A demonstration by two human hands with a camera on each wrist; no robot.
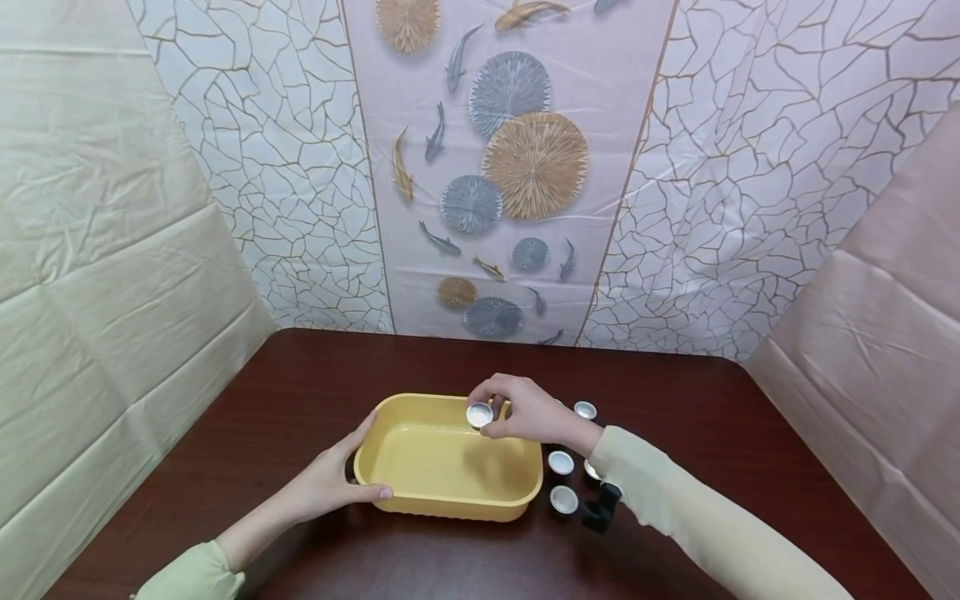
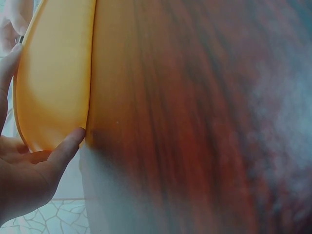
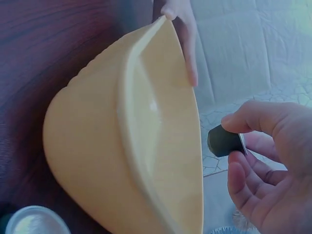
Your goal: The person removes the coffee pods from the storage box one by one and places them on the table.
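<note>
A yellow plastic basin (image 1: 457,506) sits on the table. My left hand (image 1: 327,481) grips its left end, with the thumb over the front rim and the fingers along the end and far side. Above the basin's far right part, my right hand (image 1: 531,410) pinches a coffee capsule (image 1: 479,415) by thumb and fingers. The right wrist view shows the capsule's dark body (image 3: 223,141) tipped on its side. Its silvery face shows in the head view. No capsule lies on the visible basin floor.
Several more capsules stand to the right of the basin, among them a near one (image 1: 564,500) and a far one (image 1: 585,410); the right arm partly covers some. A small black object (image 1: 601,508) is by the right sleeve. Patterned cloth (image 1: 495,208) hangs behind the dark wooden table (image 1: 315,367).
</note>
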